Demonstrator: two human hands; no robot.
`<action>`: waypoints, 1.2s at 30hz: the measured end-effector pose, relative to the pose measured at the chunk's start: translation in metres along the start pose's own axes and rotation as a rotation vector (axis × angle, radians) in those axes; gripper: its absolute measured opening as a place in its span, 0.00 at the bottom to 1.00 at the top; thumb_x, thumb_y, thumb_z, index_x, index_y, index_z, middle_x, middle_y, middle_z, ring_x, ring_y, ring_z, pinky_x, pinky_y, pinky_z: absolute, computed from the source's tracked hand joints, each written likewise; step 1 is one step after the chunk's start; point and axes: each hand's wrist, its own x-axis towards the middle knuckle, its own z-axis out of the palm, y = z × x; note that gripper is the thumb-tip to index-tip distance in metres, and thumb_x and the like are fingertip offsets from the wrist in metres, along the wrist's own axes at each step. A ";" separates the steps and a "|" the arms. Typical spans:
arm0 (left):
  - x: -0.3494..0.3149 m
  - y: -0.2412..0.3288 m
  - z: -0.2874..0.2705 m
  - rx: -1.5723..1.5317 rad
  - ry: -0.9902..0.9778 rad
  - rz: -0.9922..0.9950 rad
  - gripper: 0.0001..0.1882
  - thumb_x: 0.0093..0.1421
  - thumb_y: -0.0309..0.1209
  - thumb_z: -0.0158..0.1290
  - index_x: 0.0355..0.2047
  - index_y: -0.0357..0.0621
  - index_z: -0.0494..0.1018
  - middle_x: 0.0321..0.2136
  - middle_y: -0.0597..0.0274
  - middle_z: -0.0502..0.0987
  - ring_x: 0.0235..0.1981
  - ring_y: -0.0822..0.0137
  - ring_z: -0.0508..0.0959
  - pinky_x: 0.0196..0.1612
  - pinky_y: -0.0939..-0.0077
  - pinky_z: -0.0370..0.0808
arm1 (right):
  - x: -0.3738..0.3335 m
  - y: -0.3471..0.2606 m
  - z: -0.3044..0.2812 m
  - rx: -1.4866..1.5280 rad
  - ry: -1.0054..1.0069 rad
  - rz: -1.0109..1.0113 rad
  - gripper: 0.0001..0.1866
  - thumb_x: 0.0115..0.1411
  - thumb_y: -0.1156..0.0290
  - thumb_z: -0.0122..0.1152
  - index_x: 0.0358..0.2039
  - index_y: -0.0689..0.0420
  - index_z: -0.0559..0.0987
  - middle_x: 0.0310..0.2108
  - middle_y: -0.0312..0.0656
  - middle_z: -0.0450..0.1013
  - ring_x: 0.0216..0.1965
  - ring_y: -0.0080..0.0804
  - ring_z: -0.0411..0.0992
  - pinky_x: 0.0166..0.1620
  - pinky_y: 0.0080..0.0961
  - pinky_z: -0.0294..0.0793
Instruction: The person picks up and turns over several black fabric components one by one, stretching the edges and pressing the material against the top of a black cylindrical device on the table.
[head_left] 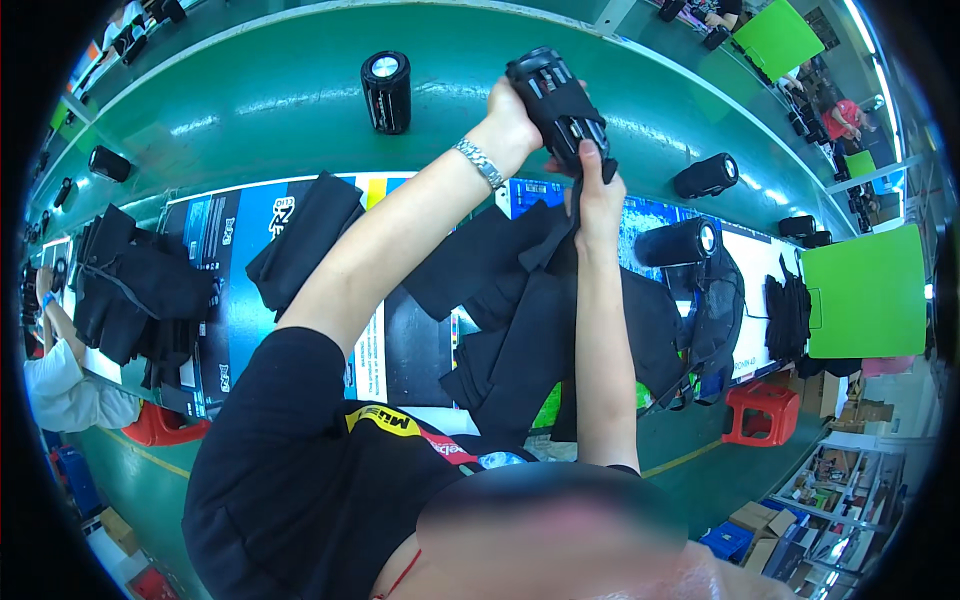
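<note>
A black cylindrical portable speaker [550, 95] is held up tilted over the far side of the bench. My left hand [512, 122], with a metal watch on its wrist, is closed around the speaker's left side. Closed on its lower right end is my right hand [600, 190], thumb pressed against the casing. A dark band wraps the speaker's middle, and a black strap [574, 205] hangs down by my right hand. Beneath my arms lie black cloth pieces [480, 260], partly overlapping. The fingers behind the speaker are hidden.
Other black speakers stand or lie on the green surface, including one upright [387, 95] and one at right [706, 176]. Another speaker [676, 243] lies on the bench. Black cloth piles [140, 285] sit left. A green board [865, 290] and red stool [762, 414] are at right.
</note>
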 end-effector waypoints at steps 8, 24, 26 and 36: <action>-0.008 0.017 -0.039 0.709 0.361 0.514 0.22 0.64 0.45 0.45 0.48 0.41 0.70 0.46 0.60 0.74 0.45 0.71 0.72 0.47 0.74 0.63 | 0.055 -0.016 -0.018 -0.890 0.023 -0.589 0.32 0.36 0.55 0.76 0.41 0.56 0.78 0.35 0.44 0.68 0.38 0.41 0.71 0.41 0.34 0.72; 0.065 0.013 0.005 1.890 -0.572 0.821 0.11 0.57 0.33 0.56 0.28 0.35 0.77 0.25 0.64 0.75 0.27 0.74 0.74 0.30 0.78 0.69 | 0.073 0.033 -0.044 -0.253 0.061 -0.124 0.48 0.38 0.55 0.77 0.55 0.70 0.65 0.43 0.55 0.72 0.43 0.35 0.73 0.46 0.26 0.72; 0.043 -0.005 0.024 1.950 -0.613 0.975 0.10 0.57 0.33 0.56 0.28 0.35 0.77 0.25 0.63 0.75 0.27 0.72 0.74 0.30 0.78 0.70 | 0.085 0.033 -0.050 -0.265 0.061 -0.109 0.47 0.38 0.53 0.76 0.53 0.70 0.67 0.41 0.54 0.74 0.42 0.34 0.74 0.45 0.26 0.73; 0.011 -0.020 0.006 1.704 -0.409 0.844 0.08 0.55 0.30 0.58 0.35 0.43 0.80 0.39 0.67 0.73 0.37 0.74 0.73 0.34 0.82 0.70 | 0.064 0.025 -0.095 -0.394 -0.150 -0.129 0.32 0.37 0.69 0.74 0.45 0.66 0.75 0.38 0.44 0.76 0.37 0.32 0.74 0.43 0.23 0.71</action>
